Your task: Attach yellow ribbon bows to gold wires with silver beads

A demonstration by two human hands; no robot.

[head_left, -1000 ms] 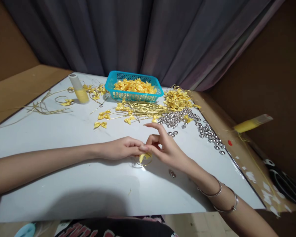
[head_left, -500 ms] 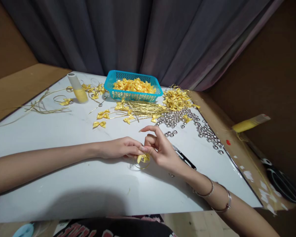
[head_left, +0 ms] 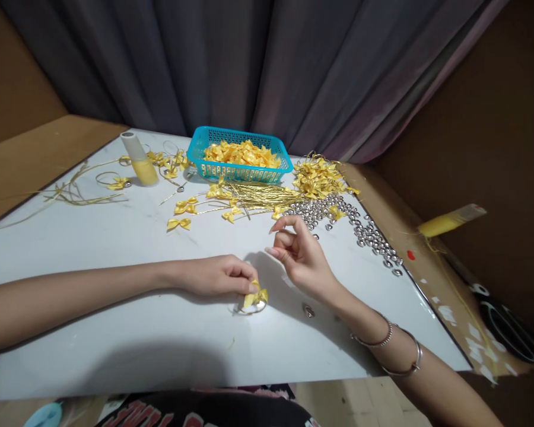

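My left hand (head_left: 231, 276) rests low over the white tabletop, thumb and fingers closed on a yellow ribbon bow (head_left: 255, 295) with a thin gold wire loop hanging beneath it. To the right, my right hand (head_left: 300, 252) is raised a little off the table. Its thumb and forefinger stand apart, the other fingers are curled, and I see nothing between them. A small silver heart-shaped bead (head_left: 308, 310) lies just below my right wrist. The black-handled cutter seen earlier beside that wrist does not show.
A blue basket (head_left: 196, 155) of yellow bows stands at the back. Before it lie gold wires (head_left: 260, 194), with finished wire bows (head_left: 318, 178) and silver beads (head_left: 374, 240) to the right. A thread cone (head_left: 140, 160) stands at left; black scissors (head_left: 507, 326) lie far right.
My right hand has let go of the bow and moved right and slightly up. My left hand still holds the bow, which has dropped slightly. The cutter has gone out of sight.
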